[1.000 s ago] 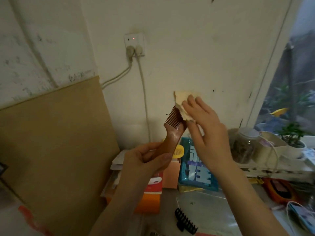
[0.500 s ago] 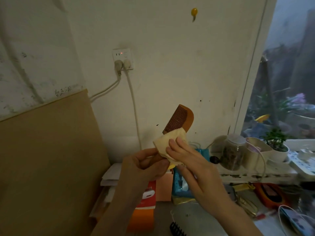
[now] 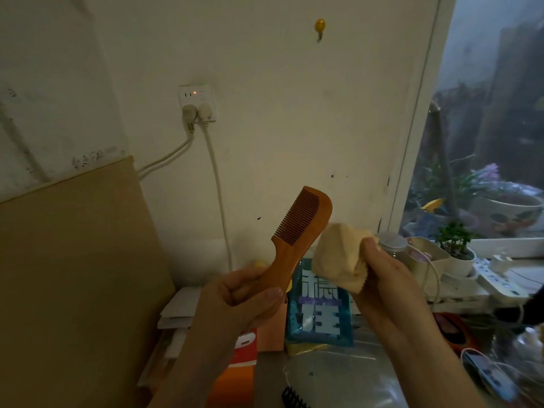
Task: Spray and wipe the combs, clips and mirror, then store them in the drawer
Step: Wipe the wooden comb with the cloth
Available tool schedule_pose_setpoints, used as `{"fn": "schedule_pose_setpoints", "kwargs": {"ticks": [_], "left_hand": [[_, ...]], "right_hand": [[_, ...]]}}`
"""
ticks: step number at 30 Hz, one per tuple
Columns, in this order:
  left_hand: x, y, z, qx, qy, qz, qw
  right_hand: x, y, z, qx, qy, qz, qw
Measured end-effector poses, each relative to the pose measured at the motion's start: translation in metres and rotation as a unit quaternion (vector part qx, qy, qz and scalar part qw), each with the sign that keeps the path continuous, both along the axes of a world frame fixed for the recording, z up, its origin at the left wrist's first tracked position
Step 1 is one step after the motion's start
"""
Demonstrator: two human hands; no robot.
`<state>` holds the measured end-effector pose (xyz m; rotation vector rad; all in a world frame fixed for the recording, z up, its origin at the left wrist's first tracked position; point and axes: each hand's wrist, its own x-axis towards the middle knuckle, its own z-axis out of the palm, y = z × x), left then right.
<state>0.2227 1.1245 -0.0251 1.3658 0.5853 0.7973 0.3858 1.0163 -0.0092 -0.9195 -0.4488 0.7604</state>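
The left hand [image 3: 235, 298] grips the handle of a wooden comb [image 3: 297, 234], fingers curled around it and the thumb pressed along the handle's lower side. The comb rises tilted to the upper right, its teeth facing left, in the air above the desk's back edge. The right hand [image 3: 385, 278] holds a bunched beige cloth [image 3: 338, 257], fingers closed around it; the cloth is just beside the comb's spine, and contact cannot be told. Behind the hands a blue packet [image 3: 321, 316] stands against the wall. A black hair clip [image 3: 290, 397] lies on the desk [image 3: 338, 378] near its front edge.
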Motion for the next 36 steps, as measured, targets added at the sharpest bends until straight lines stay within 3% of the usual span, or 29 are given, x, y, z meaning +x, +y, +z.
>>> {"fn": "schedule_pose_setpoints", "kwargs": {"ticks": [4,7,10,19,25,29,36], "left_hand": [[0.004,-0.006,-0.004,0.008,0.006,-0.008,1.0],[0.005,-0.008,-0.004,0.02,0.009,-0.003,1.0],[0.004,-0.006,-0.007,0.035,0.014,0.006,0.999],[0.008,-0.008,-0.01,0.082,0.025,0.014,0.996],[0.01,-0.003,-0.008,0.066,0.06,-0.014,0.996],[0.008,0.016,0.021,0.14,0.112,-0.028,0.983],[0.042,0.031,0.086,0.28,0.118,-0.041,0.952]], "right_hand": [[0.001,0.009,0.009,0.089,0.112,0.049,0.988],[0.004,0.014,0.004,0.186,0.214,0.12,0.952],[0.005,0.02,-0.003,0.201,0.232,0.155,0.939],[0.006,0.036,-0.009,0.166,0.101,0.184,0.964],[0.009,0.034,0.003,0.059,-0.002,0.112,0.992],[0.01,0.031,0.009,0.018,-0.054,0.09,0.994],[0.005,0.031,0.008,-0.039,-0.137,0.099,0.985]]}}
